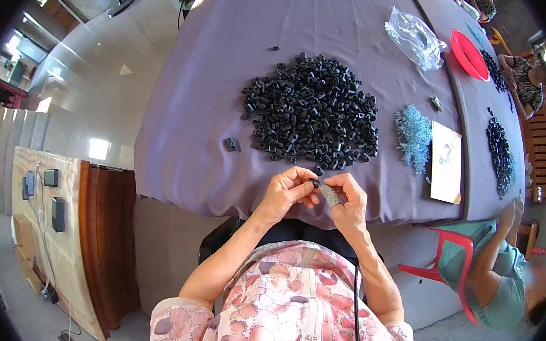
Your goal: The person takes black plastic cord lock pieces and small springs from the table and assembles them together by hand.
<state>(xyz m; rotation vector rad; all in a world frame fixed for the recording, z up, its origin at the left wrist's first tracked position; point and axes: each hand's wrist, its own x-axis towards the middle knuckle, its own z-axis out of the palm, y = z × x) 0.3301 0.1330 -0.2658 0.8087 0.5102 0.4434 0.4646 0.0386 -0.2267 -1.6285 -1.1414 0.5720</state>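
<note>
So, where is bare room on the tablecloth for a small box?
Bare cloth lies left of the piled black parts and beyond them, left of the plastic bag, save some strays. Their right is crowded: light-blue pieces, paper sheet. Left hand and right hand block the middle near edge.

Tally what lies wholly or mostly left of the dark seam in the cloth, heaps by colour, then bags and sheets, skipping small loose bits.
Black heap: 1
Pale blue heap: 1
Clear plastic bag: 1
Pale sheet: 1
Total: 4
</note>
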